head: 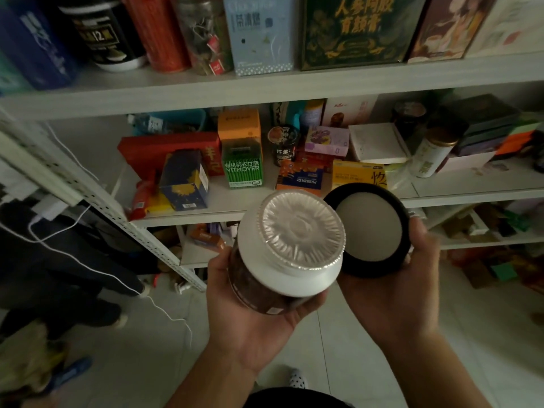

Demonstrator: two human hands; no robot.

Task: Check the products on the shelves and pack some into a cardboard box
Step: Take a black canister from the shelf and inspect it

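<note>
My left hand [250, 328] grips a dark jar [259, 287] with a white neck, tilted toward me so its silver foil seal [301, 228] shows. In my right hand [394, 295] is the jar's black lid [368, 231], turned underside up with a pale round liner inside. Jar and lid sit side by side, nearly touching, in front of the middle shelf [229, 207]. No cardboard box is in view.
White shelving holds many products: a green VITMOVER box [243, 166], a dark blue box [185, 179], a yellow box [357, 173], a white can [431, 154]. Tins and boxes line the top shelf [265, 83]. A person's dark legs [64, 278] and white cables are at left.
</note>
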